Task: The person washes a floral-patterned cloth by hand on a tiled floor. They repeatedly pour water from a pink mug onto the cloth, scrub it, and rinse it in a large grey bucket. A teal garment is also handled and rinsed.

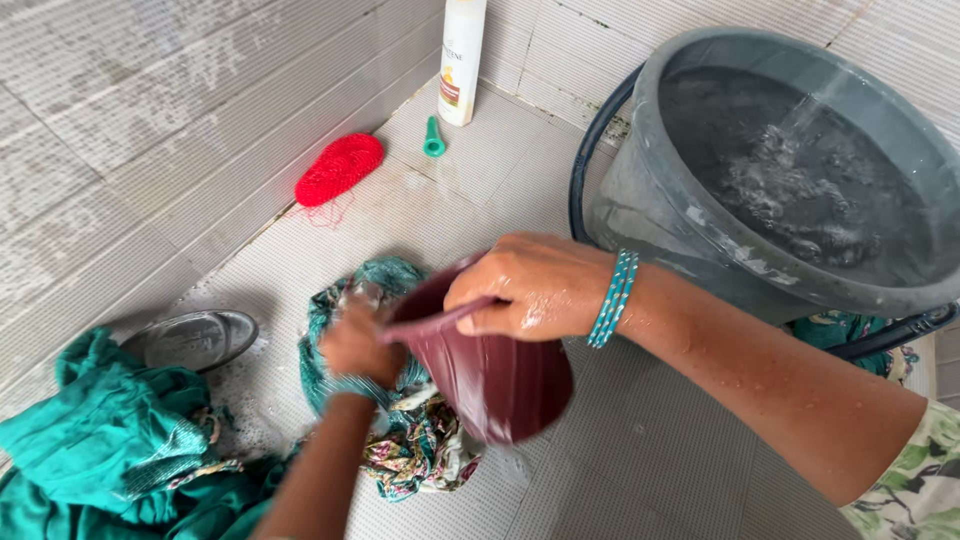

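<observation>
On the tiled floor beside the grey bucket point(640, 190), the right hand point(530, 290) grips a maroon mug point(500, 375) by its rim, tipped over wet cloth point(420, 440). The left hand point(355, 345) has its fingers closed on that teal, floral-patterned cloth, bunched and soaked.

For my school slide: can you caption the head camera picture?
Right hand tips a maroon mug over wet cloth.
</observation>
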